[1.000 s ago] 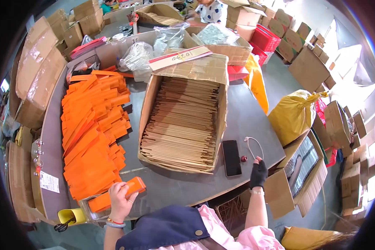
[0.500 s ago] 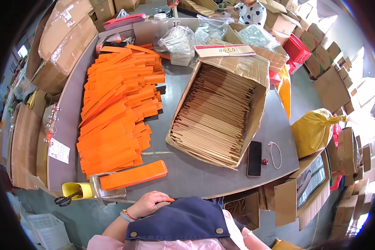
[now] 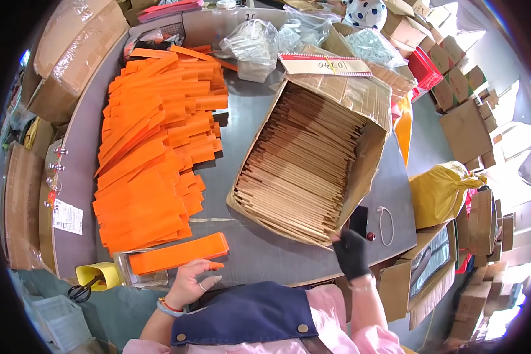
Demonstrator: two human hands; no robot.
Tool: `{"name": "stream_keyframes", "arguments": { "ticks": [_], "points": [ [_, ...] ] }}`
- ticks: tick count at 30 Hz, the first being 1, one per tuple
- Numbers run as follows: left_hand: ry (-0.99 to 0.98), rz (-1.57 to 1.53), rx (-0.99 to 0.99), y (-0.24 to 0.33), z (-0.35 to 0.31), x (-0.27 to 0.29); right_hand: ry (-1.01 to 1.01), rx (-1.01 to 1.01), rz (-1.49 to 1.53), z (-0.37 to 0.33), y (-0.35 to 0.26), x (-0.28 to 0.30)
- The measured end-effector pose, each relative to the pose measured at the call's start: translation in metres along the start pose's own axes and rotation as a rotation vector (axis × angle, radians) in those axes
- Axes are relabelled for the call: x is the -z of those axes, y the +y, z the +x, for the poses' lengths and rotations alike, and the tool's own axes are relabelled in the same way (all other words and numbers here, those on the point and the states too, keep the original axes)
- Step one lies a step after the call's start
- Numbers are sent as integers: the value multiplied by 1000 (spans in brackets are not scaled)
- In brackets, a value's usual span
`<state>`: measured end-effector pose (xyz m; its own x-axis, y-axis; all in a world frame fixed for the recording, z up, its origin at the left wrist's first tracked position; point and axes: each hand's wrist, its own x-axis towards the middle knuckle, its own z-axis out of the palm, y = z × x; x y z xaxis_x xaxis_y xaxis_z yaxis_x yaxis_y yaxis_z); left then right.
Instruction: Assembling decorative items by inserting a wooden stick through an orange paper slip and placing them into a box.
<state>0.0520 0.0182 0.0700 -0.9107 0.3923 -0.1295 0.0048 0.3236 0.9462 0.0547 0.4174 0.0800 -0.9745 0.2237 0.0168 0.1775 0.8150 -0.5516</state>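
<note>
My left hand (image 3: 190,283) is at the table's front edge, just below a neat stack of flat orange strips (image 3: 180,253). An orange cover sits on one fingertip. Its fingers are apart, with nothing seen between them. My right hand (image 3: 353,255), in a black glove with bare fingertips, reaches the near right corner of an open cardboard box (image 3: 369,171). Whether those fingertips grip anything is hard to see. Thin brown strips (image 3: 301,171), packed in rows, fill the box. A large overlapping pile of orange strips (image 3: 153,147) covers the table's left side.
A black phone (image 3: 359,219) and a white cord loop (image 3: 386,226) lie right of the box. A yellow holder with scissors (image 3: 97,276) hangs at the front left. Plastic bags (image 3: 251,48) stand at the back; a yellow sack (image 3: 445,192) and cartons crowd the right.
My right hand has risen from the lower edge to the box's near corner. My left hand has come away from the apron, with its fingers spread more. The whole view has shifted slightly.
</note>
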Motion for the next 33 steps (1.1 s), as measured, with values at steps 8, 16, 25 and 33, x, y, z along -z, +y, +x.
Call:
{"name": "stream_keyframes", "arguments": {
  "ticks": [8, 16, 25, 33],
  "points": [
    [81, 109, 83, 1, 1, 4, 31, 382, -395, 55, -6, -20],
    [72, 136, 25, -3, 10, 5, -7, 415, -412, 57, 3, -25],
    [70, 149, 29, -2, 10, 6, -18, 391, -526, 39, 1, -6],
    [-113, 196, -261, 14, 47, -6, 423, -149, -338, -168, 64, 43]
  ]
}}
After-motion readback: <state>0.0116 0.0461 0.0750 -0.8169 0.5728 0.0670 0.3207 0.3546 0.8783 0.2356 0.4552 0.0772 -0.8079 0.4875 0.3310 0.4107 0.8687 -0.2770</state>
